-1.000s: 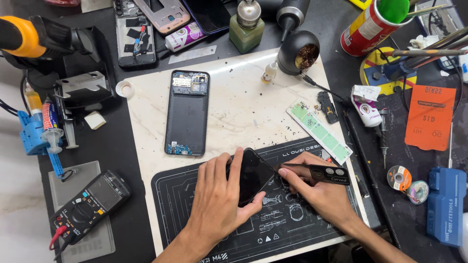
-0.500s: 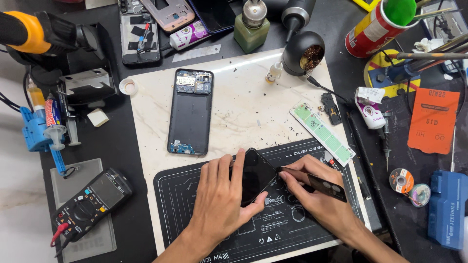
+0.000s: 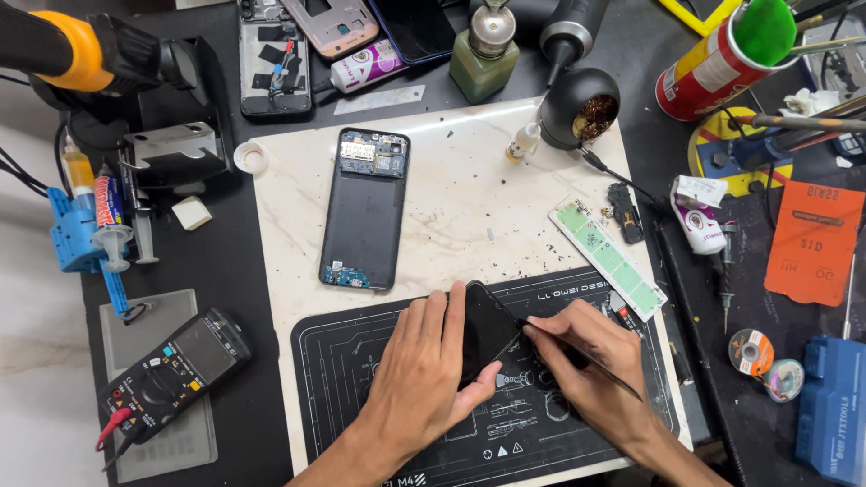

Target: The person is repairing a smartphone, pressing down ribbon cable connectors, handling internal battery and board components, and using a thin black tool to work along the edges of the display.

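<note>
I looked down on a cluttered counter [image 3: 225, 271], with a black repair mat [image 3: 361, 424] as my landmark at its near edge. On the mat's upper middle, my left hand [image 3: 424, 379] lay flat with fingers spread over a black phone panel [image 3: 487, 329], thumb hooked under its lower edge, pinning it down. The panel was glossy, dark and rectangular, its near half hidden under my palm. Just right of it, my right hand [image 3: 586, 370] pinched thin black tweezers [image 3: 577, 353], the tip touching the panel's right edge.

Judging by this, the job was partway: a stripped phone body [image 3: 365, 212] lay apart, just beyond the mat on the marble slab [image 3: 469, 198], its dark plate covering most of it and small circuit boards showing at both ends. The panel was not yet rejoined to it, and the edge work was in hand.

Left of the mat sat a multimeter [image 3: 171, 365]. Beyond the mat's right corner lay a green strip [image 3: 609, 257]. Far beyond the mat stood a green bottle [image 3: 487, 54] and a red spray can [image 3: 713, 63].
</note>
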